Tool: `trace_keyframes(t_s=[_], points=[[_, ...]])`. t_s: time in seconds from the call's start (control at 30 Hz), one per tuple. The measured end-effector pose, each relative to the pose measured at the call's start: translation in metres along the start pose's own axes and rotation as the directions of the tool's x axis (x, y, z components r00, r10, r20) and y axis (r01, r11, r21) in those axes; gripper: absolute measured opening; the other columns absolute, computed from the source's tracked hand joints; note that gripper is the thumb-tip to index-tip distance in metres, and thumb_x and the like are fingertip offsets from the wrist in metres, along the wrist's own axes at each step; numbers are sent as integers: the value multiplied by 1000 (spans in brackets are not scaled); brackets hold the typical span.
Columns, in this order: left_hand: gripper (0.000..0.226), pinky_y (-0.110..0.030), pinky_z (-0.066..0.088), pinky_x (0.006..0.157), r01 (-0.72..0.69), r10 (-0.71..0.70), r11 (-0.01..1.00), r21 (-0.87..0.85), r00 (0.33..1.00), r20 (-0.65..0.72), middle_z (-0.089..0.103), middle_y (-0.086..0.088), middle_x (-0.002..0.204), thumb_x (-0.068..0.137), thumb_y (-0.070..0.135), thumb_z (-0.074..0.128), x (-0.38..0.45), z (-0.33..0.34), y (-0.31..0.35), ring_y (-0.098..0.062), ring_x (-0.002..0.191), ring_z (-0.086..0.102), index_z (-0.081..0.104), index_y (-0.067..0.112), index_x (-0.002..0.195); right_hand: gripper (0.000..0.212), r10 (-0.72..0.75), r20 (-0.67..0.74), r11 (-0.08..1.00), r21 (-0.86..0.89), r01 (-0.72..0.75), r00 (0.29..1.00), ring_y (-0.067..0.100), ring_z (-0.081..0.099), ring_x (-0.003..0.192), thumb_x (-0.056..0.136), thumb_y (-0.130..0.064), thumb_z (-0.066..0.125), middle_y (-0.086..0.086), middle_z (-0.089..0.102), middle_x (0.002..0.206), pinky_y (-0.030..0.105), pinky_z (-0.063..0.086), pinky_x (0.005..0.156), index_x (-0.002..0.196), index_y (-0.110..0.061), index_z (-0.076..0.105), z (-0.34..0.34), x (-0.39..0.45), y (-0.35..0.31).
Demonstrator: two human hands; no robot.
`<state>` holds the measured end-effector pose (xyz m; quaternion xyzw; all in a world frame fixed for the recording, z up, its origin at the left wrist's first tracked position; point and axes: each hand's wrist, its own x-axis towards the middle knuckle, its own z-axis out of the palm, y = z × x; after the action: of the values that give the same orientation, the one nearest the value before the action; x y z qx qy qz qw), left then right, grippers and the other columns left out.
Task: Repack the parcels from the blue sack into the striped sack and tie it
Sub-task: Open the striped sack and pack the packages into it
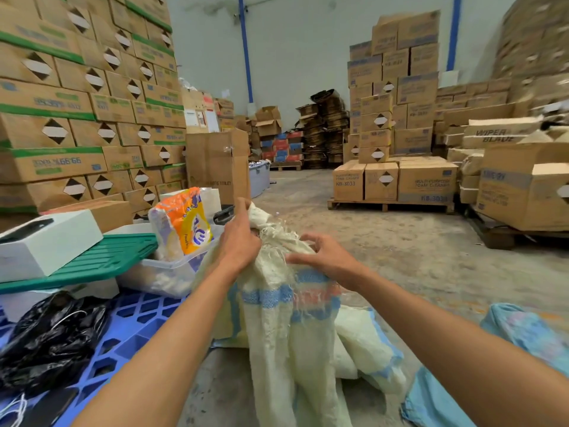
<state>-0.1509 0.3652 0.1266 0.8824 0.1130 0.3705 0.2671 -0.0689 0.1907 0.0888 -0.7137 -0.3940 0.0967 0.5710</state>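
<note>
Tying is in hand: left grip (238,238) bunches the neck of the striped sack (289,318); right grip (323,257), fingers spread, rests just beside. Next calls for knotting.

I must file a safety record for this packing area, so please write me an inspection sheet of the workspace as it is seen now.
Surface: bare grey concrete floor, dusty.
Job's things: cream woven striped sack stands upright, its frayed neck gathered; light blue sack lies crumpled on the floor at the right.
Clutter: blue plastic pallet bearing a black plastic bag, green slatted lid, white box, orange-and-white wrapped pack.
Hands: left hand grips the sack's neck; right hand hovers open over it.
Cables: nothing seen.
Surroundings: stacked brown cardboard cartons, more on a wooden pallet.
</note>
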Motion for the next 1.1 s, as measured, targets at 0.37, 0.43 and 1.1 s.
trace_keyframes(t_s=[0.37,0.43,1.1], points=[[77,-32,50,69,-416,93,644,642,875,474,43,-1,115,66,93,45,4,-20,-13,-24,87,60,50,37,119,15,190,-317,982,61,-180,929,19,61,70,79,-11,79,10,67,77,27,50,58,86,-7,66,-46,3,9],[54,-33,47,67,-400,119,586,705,903,413,42,-5,128,75,71,60,9,-26,-11,-26,93,60,59,32,112,28,106,-189,984,-122,-130,976,13,60,71,71,-17,87,2,67,82,22,48,59,89,-14,65,-58,4,-7],[30,-40,52,81,27,-133,863,504,975,177,67,-18,106,82,1,55,48,-34,-20,-37,103,63,70,9,107,78,144,-177,802,-556,-220,974,14,56,106,64,-24,90,-10,58,116,28,44,85,130,-26,50,-95,-29,27]])
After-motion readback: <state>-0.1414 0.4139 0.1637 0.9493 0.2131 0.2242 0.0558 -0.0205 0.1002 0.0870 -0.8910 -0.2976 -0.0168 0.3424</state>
